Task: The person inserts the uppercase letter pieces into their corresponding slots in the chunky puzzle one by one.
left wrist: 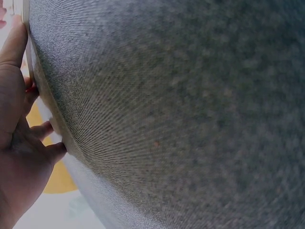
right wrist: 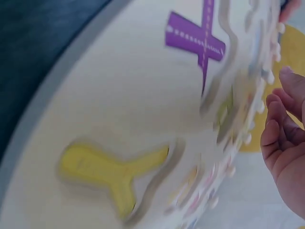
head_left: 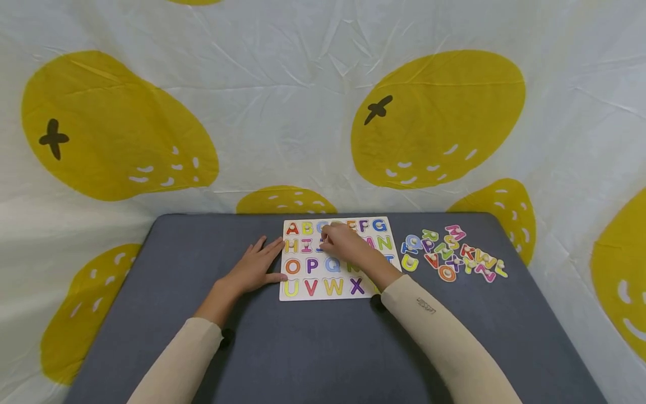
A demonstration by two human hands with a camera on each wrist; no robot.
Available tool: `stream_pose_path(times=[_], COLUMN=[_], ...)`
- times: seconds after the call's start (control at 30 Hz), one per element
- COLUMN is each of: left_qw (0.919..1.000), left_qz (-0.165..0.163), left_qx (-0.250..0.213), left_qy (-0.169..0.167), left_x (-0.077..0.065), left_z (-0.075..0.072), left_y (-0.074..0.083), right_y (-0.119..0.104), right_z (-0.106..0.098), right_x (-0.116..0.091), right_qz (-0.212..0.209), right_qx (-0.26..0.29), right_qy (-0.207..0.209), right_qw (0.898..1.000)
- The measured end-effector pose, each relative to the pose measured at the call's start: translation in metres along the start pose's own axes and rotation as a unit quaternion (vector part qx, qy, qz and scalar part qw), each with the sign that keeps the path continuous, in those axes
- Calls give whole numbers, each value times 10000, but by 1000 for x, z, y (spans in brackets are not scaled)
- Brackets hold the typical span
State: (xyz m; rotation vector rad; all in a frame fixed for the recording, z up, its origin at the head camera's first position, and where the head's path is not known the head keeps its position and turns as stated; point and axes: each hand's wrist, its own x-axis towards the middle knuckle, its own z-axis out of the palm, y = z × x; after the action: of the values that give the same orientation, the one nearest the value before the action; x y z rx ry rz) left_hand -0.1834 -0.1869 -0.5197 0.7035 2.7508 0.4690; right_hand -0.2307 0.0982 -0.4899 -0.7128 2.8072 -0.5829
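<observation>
A white alphabet puzzle board [head_left: 303, 294] lies flat on the table, with coloured letters in rows. My left hand [head_left: 256, 265] rests at its left edge, fingers spread, with thumb and fingertips touching the edge. In the left wrist view the thumb [left wrist: 14, 45] lies along the board's side. Over the second row is my right hand [head_left: 345, 244], its fingers curled and fingertips together beside the J [head_left: 319, 247]. It pinches a small letter piece, mostly hidden by the fingers. Letters such as the A [head_left: 292, 228] and G [head_left: 379, 225] carry small knobs.
Right of the board lies a scattered pile of loose letter pieces, among them an O [head_left: 447, 273], a U [head_left: 410, 262] and an M [head_left: 456, 232], some overlapping. A dark grey cloth covers the table [head_left: 303, 353]. Behind it hangs a white curtain [head_left: 282, 112] with yellow fruit shapes.
</observation>
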Motion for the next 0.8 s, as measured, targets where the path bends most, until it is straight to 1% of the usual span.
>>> stream_pose_path(times=[0.17, 0.33, 0.43, 0.53, 0.7, 0.8], left_qw=[10000, 10000, 10000, 10000, 10000, 10000], left_qz=[-12, -44, -27, 19, 8, -34], left_qx=[23, -7, -31, -48, -18, 12], left_qy=[6, -19, -12, 26, 9, -45], left_x=[1, 1, 1, 0, -1, 0], left_z=[0, 1, 1, 1, -1, -1], left_y=[1, 0, -1, 0, 2, 2], right_y=[11, 30, 46, 65, 96, 116], right_z=[-14, -26, -32, -36, -46, -54], right_x=[-21, -45, -61, -78, -110, -129], right_qz=[-52, -52, -66, 16, 317, 430], right_qx=[190, 352, 401, 493, 592, 521], right_qy=[216, 343, 522, 755, 1076, 1267], right_qw=[9996, 9988, 9978, 9959, 9919, 9896])
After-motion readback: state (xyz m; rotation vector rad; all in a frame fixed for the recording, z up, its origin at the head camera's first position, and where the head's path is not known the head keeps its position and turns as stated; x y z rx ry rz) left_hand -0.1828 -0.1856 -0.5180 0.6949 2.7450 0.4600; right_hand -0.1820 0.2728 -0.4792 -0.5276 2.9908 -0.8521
